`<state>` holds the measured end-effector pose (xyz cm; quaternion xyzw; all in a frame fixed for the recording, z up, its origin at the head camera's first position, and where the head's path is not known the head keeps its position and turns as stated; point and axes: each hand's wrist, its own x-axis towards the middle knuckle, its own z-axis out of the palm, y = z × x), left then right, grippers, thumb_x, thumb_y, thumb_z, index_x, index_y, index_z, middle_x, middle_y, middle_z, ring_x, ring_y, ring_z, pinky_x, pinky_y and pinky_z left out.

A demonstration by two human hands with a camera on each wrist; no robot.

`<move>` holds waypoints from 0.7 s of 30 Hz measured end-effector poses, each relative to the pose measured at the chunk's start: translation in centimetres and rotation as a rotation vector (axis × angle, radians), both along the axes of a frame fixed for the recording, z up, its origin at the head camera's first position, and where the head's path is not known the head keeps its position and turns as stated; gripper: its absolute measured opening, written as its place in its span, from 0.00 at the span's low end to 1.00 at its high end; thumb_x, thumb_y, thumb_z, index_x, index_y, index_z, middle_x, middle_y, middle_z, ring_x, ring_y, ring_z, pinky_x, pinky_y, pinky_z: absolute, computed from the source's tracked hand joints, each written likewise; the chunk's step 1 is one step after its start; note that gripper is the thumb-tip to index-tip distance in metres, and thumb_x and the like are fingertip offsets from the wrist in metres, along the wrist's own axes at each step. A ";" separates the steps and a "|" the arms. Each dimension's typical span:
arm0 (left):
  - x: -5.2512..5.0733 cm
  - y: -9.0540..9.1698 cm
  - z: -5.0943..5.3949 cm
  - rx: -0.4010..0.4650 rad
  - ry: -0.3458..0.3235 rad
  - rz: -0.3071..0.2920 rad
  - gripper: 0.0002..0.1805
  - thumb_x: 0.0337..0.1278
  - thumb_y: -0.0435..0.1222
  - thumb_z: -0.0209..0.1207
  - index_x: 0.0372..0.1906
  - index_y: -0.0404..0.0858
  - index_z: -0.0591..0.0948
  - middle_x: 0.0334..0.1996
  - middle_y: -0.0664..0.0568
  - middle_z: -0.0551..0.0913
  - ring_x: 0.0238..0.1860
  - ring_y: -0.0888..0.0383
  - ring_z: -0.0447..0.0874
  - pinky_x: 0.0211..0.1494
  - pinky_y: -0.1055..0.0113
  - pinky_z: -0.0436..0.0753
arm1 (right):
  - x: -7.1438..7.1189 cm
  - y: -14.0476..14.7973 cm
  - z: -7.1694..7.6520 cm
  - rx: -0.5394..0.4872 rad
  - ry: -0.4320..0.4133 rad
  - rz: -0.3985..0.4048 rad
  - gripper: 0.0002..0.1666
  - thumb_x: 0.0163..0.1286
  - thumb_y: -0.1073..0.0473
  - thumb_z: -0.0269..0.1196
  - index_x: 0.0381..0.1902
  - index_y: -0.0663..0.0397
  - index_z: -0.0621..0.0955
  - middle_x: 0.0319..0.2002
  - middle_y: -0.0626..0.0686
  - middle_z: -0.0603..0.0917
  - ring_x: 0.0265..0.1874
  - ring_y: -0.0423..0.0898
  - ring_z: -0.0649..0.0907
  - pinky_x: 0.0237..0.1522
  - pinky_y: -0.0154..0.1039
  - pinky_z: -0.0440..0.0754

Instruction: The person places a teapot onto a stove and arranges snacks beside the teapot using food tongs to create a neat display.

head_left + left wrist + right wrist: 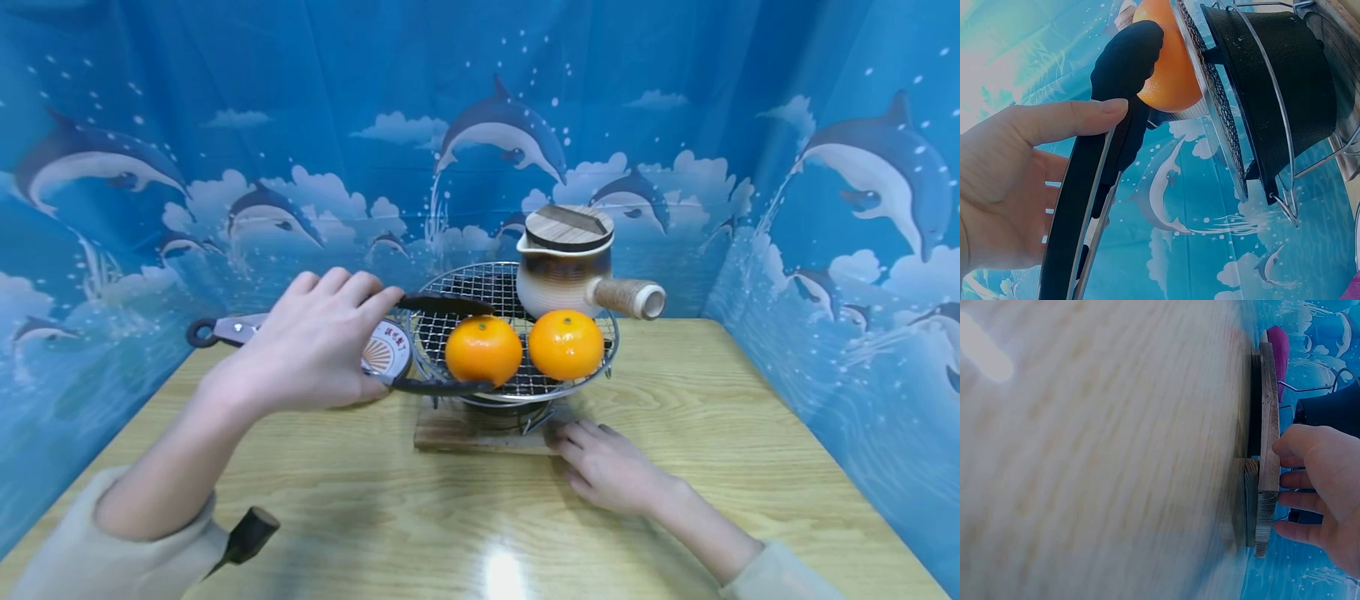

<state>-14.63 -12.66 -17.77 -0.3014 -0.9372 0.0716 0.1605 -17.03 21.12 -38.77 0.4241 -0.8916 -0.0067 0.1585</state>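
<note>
My left hand [322, 333] holds a pair of black-tipped kitchen tongs [442, 304], thumb on one arm and fingers on the other. Their tips lie on either side of the left orange [483, 352], which sits on a round wire grill [480, 279]; whether they squeeze it I cannot tell. Beside it on the mesh is a second orange [566, 345]. Below the grill are a black stove bowl [1279, 81] and a wooden base board [480, 437]. The fingertips of my right hand [611, 467] rest on the board's right end, seen closer in the right wrist view [1329, 487].
A lidded clay pot [558, 279] with a rope-wrapped side handle [626, 297] stands at the grill's back right. A round printed tin or disc [390, 350] lies left of the grill, partly behind my left hand. Dolphin-print curtains [337, 125] enclose the wooden table [675, 400].
</note>
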 end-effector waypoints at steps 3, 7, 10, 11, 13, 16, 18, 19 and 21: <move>-0.1 0.0 -0.1 0.000 -0.004 0.006 0.47 0.32 0.51 0.70 0.62 0.34 0.69 0.55 0.41 0.72 0.50 0.44 0.67 0.47 0.51 0.67 | 0.0 0.0 0.0 0.003 -0.002 -0.001 0.22 0.55 0.55 0.64 0.49 0.55 0.80 0.48 0.54 0.78 0.47 0.50 0.77 0.46 0.45 0.78; -0.1 -0.1 -0.2 0.005 -0.016 0.014 0.47 0.32 0.51 0.71 0.62 0.34 0.69 0.55 0.41 0.72 0.50 0.43 0.68 0.48 0.51 0.68 | 0.0 0.0 0.0 0.000 -0.003 -0.002 0.22 0.55 0.55 0.64 0.48 0.55 0.80 0.48 0.53 0.78 0.47 0.49 0.77 0.46 0.45 0.78; -0.2 -0.1 -0.3 0.013 -0.026 0.021 0.47 0.31 0.52 0.71 0.62 0.34 0.69 0.55 0.40 0.72 0.51 0.43 0.68 0.48 0.50 0.68 | 0.0 0.0 0.0 -0.009 0.001 0.003 0.21 0.55 0.55 0.65 0.48 0.55 0.80 0.48 0.53 0.78 0.47 0.49 0.77 0.46 0.45 0.78; -0.2 -0.1 -0.4 0.016 -0.028 0.022 0.48 0.31 0.52 0.71 0.62 0.34 0.69 0.55 0.40 0.73 0.51 0.43 0.68 0.48 0.50 0.68 | 0.0 0.0 0.0 -0.011 0.004 0.005 0.21 0.55 0.55 0.65 0.48 0.54 0.80 0.48 0.53 0.78 0.47 0.49 0.77 0.46 0.45 0.78; -0.2 -0.2 -0.5 0.028 -0.030 0.022 0.48 0.30 0.52 0.71 0.62 0.34 0.70 0.54 0.41 0.73 0.50 0.44 0.68 0.48 0.50 0.68 | 0.0 -0.1 0.0 -0.010 0.008 0.008 0.21 0.55 0.55 0.64 0.47 0.54 0.80 0.47 0.53 0.78 0.47 0.49 0.77 0.47 0.46 0.78; -0.3 -0.2 -0.6 0.061 -0.039 0.022 0.50 0.27 0.53 0.72 0.62 0.34 0.70 0.53 0.41 0.73 0.49 0.45 0.69 0.47 0.51 0.69 | -0.1 0.0 -0.1 -0.005 0.009 0.009 0.21 0.55 0.55 0.64 0.47 0.54 0.80 0.47 0.53 0.78 0.47 0.49 0.77 0.47 0.45 0.78; -0.2 -0.2 -0.7 0.086 -0.046 0.022 0.51 0.25 0.53 0.73 0.62 0.34 0.70 0.52 0.42 0.74 0.49 0.45 0.69 0.46 0.52 0.70 | -0.1 0.0 -0.1 0.000 0.005 0.006 0.21 0.55 0.55 0.64 0.47 0.54 0.80 0.47 0.53 0.78 0.47 0.49 0.77 0.47 0.45 0.78; -0.2 -0.3 -0.7 0.099 -0.051 0.023 0.51 0.25 0.53 0.73 0.62 0.34 0.70 0.51 0.42 0.74 0.49 0.45 0.69 0.46 0.52 0.70 | 0.0 0.0 -0.1 0.001 0.003 0.005 0.21 0.55 0.55 0.64 0.47 0.54 0.80 0.48 0.53 0.78 0.47 0.49 0.77 0.46 0.45 0.78; -0.2 -0.3 -0.7 0.119 -0.055 0.026 0.51 0.24 0.53 0.73 0.62 0.34 0.70 0.51 0.42 0.74 0.48 0.46 0.69 0.46 0.51 0.70 | -0.1 0.0 0.0 0.001 0.002 0.002 0.21 0.54 0.55 0.64 0.47 0.54 0.80 0.48 0.53 0.78 0.47 0.49 0.77 0.46 0.45 0.78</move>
